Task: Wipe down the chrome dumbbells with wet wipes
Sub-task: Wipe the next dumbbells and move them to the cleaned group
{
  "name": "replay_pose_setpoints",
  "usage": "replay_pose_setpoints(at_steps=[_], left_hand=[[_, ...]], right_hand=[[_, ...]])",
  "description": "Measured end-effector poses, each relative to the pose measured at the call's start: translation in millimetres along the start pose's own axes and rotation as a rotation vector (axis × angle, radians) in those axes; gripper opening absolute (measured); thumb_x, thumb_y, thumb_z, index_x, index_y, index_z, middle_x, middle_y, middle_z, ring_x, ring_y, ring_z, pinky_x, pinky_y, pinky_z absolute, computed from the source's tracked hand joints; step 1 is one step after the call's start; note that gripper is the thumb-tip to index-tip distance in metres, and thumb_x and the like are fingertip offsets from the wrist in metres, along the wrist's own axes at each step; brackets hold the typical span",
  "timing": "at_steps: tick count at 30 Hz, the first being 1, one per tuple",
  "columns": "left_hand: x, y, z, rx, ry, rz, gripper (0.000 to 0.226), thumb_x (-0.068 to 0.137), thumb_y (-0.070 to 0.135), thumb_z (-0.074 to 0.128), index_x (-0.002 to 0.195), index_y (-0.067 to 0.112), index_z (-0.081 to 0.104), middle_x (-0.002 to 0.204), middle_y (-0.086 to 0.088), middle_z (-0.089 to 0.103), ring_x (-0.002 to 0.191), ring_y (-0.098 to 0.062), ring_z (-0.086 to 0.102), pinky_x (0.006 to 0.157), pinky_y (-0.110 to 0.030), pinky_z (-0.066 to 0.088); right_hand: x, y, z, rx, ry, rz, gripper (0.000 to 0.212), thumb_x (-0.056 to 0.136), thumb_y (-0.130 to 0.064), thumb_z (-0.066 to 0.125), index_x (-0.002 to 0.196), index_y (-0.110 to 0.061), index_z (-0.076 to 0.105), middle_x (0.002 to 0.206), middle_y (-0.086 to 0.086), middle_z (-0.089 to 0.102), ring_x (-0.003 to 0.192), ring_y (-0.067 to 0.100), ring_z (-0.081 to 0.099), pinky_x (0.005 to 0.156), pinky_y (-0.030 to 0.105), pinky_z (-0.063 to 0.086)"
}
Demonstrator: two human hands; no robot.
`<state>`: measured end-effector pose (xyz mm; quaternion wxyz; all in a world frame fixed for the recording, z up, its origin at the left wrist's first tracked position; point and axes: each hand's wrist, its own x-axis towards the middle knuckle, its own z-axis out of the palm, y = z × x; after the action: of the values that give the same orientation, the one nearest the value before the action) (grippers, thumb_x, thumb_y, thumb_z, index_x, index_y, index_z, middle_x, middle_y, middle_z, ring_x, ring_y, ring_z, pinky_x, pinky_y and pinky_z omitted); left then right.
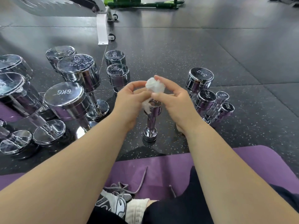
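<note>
Chrome dumbbells (64, 97) stand on end on the black speckled floor (210, 46), in front of the seated person. The big ones crowd together on the left. A middle pair (118, 75) stands behind the hands, and a lighter set (205, 97) marked 5, 2 and 1 kg is on the right.

The left ones are probably heavy, rigid and slick when damp. They are best wiped where they stand, or tipped by the knurled handle rather than the polished head.

The small dumbbell (151, 120) is upright at the centre, directly under the hands. It looks light enough to lift by its handle but easy to topple.

The wet wipe (154, 85) is soft, limp and crumpled. Its lower fold drapes onto that dumbbell's top head.

The left hand (129, 102) and right hand (176, 101) are close together, both pinching the wipe with curled fingers and thumbs. Neither grips the metal.

Around them, a purple mat (161, 167) lies under the person's legs. A white bench frame (102, 28) and a green machine base (142, 4) sit well back. A shoe (116, 202) with loose laces lies nearest the camera.

Nothing blocks the central dumbbell. The tight left cluster is likely to leave little room for a hand between the heads.
</note>
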<state>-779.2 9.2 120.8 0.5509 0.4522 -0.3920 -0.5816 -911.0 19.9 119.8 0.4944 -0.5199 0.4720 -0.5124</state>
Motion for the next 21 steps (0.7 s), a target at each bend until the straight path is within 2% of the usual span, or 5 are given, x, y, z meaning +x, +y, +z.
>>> replay_pose_setpoints(at_steps=[4,8,12,14,21], left_hand=[[2,-2,2,-0.079,-0.009,-0.076,0.046,0.082,-0.019,0.042,0.107,0.016,0.058,0.102,-0.009,0.07,0.082,-0.017,0.067,0.063,-0.026,0.052],[11,-19,-17,0.144,-0.054,-0.17,0.051,0.078,-0.006,0.048,0.111,0.03,0.063,0.114,0.006,0.065,0.114,-0.014,0.057,0.103,-0.037,0.04],[12,-32,-20,0.021,-0.193,-0.26,0.049,0.074,0.01,0.05,0.12,0.014,0.066,0.091,-0.005,0.067,0.074,-0.013,0.057,0.072,-0.025,0.04],[17,-35,-22,-0.048,-0.156,-0.291,0.048,0.07,0.018,0.05,0.113,0.014,0.071,0.104,-0.013,0.061,0.078,-0.019,0.048,0.068,-0.027,0.039],[18,-36,-17,-0.07,-0.182,-0.294,0.039,0.091,0.012,0.034,0.107,0.018,0.069,0.083,0.001,0.053,0.055,-0.006,0.045,0.068,-0.023,0.043]], right_hand=[[8,5,2,-0.016,0.209,-0.054,0.021,0.082,-0.001,0.072,0.077,-0.022,0.074,0.082,-0.005,0.071,0.07,0.013,0.061,0.07,0.034,0.055],[15,21,-15,-0.195,0.34,-0.047,0.029,0.085,-0.001,0.063,0.072,-0.024,0.072,0.054,-0.013,0.058,0.054,0.009,0.049,0.06,0.028,0.045],[1,19,2,-0.207,0.139,0.041,0.009,0.082,-0.022,0.076,0.088,-0.024,0.069,0.075,-0.012,0.067,0.065,-0.001,0.06,0.061,0.017,0.045],[0,25,6,-0.339,0.102,0.029,0.034,0.07,-0.037,0.085,0.091,-0.028,0.059,0.092,-0.008,0.066,0.08,0.006,0.061,0.068,0.02,0.047],[15,30,-3,0.034,0.187,0.164,0.014,0.086,-0.01,0.073,0.081,-0.017,0.061,0.083,0.005,0.066,0.076,0.017,0.06,0.077,0.044,0.053]])
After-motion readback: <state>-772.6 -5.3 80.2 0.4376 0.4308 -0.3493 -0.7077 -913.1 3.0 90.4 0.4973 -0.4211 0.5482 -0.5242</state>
